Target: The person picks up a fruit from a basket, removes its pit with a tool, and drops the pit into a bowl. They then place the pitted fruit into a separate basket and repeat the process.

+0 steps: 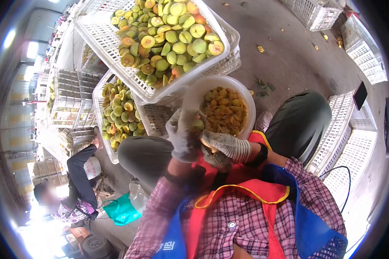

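Note:
My left hand [184,133], in a pale grey glove and slightly blurred, is closed on a green fruit [197,123]. Against it, just right and below, is my right hand [229,149] in a ribbed knit glove, its fingers curled; a tan, pale-edged bit shows at them, but what they hold is hidden. Right behind both hands, between my knees, stands a white tub [193,93] of yellow-brown fruit pieces [224,110]. Beyond it a white crate [101,43] is heaped with cut green and orange fruit [168,39].
A lower crate [100,113] of fruit stands left of my knee. Stacked white crates [333,134] are at the right, with a dark phone [360,96] on them. A teal bag [122,210] lies at lower left, near a seated person [80,181].

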`<action>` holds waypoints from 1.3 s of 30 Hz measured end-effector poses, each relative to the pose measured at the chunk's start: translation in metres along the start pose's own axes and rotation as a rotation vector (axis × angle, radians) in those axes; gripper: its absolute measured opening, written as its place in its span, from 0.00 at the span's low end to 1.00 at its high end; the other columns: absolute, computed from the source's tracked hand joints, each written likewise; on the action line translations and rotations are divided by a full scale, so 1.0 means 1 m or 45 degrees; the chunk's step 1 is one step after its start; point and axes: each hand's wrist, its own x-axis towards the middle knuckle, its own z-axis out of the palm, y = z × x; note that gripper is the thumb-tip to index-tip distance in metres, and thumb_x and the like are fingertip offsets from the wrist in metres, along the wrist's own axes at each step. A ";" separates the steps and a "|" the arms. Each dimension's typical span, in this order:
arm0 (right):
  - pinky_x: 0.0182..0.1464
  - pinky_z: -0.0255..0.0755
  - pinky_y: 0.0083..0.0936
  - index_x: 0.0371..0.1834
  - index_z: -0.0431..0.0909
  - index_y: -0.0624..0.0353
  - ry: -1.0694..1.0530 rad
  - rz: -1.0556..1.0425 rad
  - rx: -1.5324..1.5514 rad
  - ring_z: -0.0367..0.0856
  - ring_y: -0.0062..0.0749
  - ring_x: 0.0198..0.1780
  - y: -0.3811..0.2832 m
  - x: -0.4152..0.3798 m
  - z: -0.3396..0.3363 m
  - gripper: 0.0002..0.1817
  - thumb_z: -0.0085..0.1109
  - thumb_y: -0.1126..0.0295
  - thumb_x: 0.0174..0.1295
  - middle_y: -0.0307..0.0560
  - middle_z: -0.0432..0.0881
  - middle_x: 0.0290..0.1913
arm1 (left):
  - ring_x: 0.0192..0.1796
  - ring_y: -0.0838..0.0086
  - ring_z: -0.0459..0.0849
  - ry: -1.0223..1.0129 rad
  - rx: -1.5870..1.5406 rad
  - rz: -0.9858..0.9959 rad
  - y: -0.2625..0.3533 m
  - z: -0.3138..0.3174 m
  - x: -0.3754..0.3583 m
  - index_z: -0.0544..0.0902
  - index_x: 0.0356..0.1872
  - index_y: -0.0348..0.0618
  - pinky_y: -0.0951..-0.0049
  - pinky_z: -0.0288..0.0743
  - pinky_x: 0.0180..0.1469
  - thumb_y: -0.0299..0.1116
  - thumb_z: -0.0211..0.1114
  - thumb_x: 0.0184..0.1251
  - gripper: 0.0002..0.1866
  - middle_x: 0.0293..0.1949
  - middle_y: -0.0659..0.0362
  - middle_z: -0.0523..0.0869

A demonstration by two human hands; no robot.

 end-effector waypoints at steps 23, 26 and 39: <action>0.15 0.55 0.20 0.34 0.70 0.54 0.153 0.292 0.249 0.64 0.23 0.14 -0.023 -0.001 0.013 0.23 0.41 0.44 0.69 0.36 0.68 0.18 | 0.30 0.86 0.74 -0.177 0.270 -0.262 0.025 0.011 0.006 0.82 0.33 0.36 0.83 0.69 0.33 0.30 0.62 0.64 0.07 0.28 0.66 0.81; 0.18 0.59 0.20 0.38 0.72 0.54 0.216 0.187 0.011 0.67 0.22 0.17 -0.005 0.006 0.007 0.21 0.41 0.46 0.69 0.37 0.71 0.21 | 0.28 0.86 0.74 0.181 0.156 -0.027 0.021 0.015 -0.003 0.82 0.34 0.35 0.83 0.68 0.31 0.32 0.62 0.65 0.09 0.26 0.66 0.81; 0.29 0.68 0.17 0.46 0.72 0.56 0.230 -0.396 -0.664 0.74 0.22 0.28 0.012 0.011 0.007 0.20 0.41 0.50 0.71 0.39 0.77 0.33 | 0.32 0.84 0.74 0.038 0.269 -0.319 0.037 -0.002 -0.011 0.82 0.37 0.34 0.81 0.70 0.35 0.38 0.63 0.63 0.14 0.32 0.65 0.81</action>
